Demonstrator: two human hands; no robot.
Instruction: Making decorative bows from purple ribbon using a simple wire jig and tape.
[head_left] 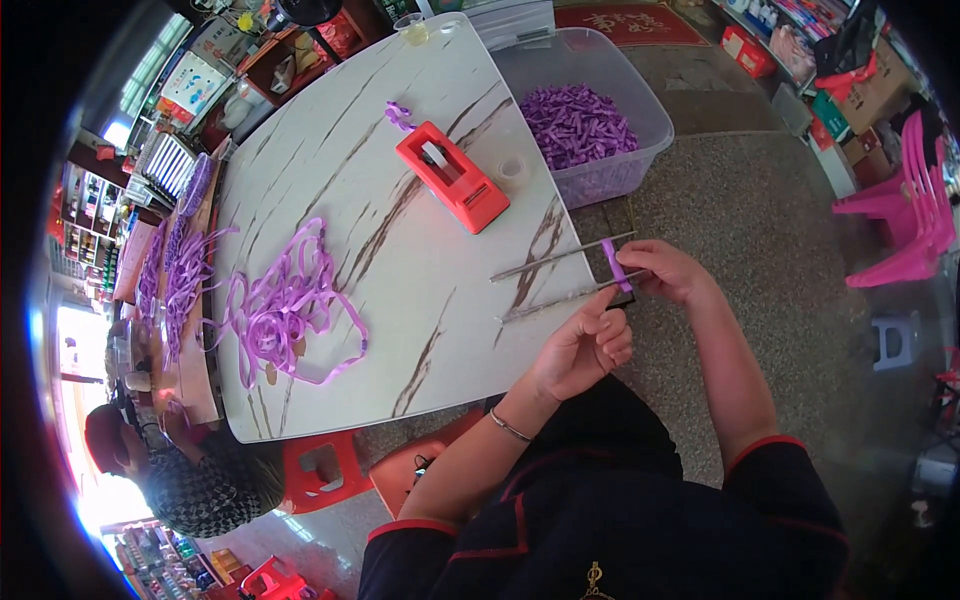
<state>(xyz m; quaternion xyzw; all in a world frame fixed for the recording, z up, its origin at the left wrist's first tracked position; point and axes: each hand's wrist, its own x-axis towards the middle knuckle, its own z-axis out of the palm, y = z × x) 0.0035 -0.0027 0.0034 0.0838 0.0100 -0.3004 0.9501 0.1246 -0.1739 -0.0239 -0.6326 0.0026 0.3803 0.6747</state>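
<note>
Two thin metal rods (545, 262) stick out past the right edge of the marbled white table (400, 250). A short purple ribbon (613, 266) is wrapped across both rods near their outer ends. My right hand (668, 270) pinches the ribbon from the right, thumb and forefinger together. My left hand (585, 345) is below the near rod, its forefinger stretched up to the ribbon's lower end. The other left fingers are curled into the palm; whether they hold anything is hidden.
A red tape dispenser (470, 195) and a clear tape roll (512, 168) lie on the table. Tangled purple ribbon (285, 320) is heaped at left. A clear plastic bin (610, 175) holds many purple pieces (575, 125). Another person (190, 480) sits at lower left.
</note>
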